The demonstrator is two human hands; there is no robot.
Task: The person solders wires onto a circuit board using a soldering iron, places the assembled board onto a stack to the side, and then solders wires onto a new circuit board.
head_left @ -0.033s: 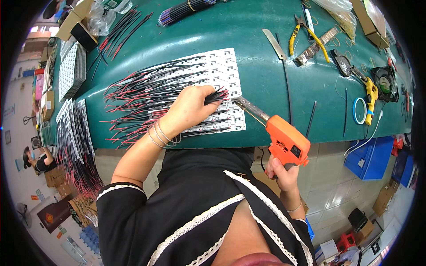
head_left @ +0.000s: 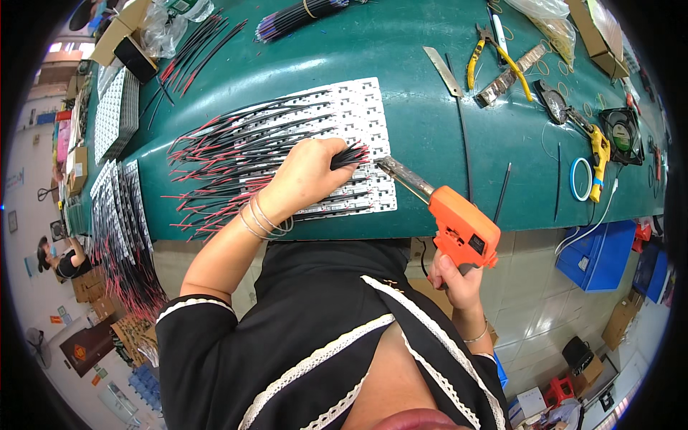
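Note:
My left hand (head_left: 309, 172) is closed round a bundle of black wires (head_left: 350, 155) whose red-tipped ends point right. It rests over a white circuit board panel (head_left: 369, 107), on which rows of other black and red wires (head_left: 208, 154) lie with their loose ends to the left. My right hand (head_left: 459, 278) grips the handle of an orange soldering gun (head_left: 467, 228) off the table's near edge. The gun's metal tip (head_left: 383, 165) reaches the panel beside the held wire ends; whether it touches them is too small to tell.
On the green table (head_left: 423, 129) lie a steel blade (head_left: 443, 72), yellow-handled pliers (head_left: 476, 61), a yellow soldering tool (head_left: 599, 154), a small fan (head_left: 622, 136) and a blue-rimmed roll (head_left: 581, 179). Wired panels (head_left: 122, 208) hang at the left edge. Blue bins (head_left: 598, 254) stand on the floor.

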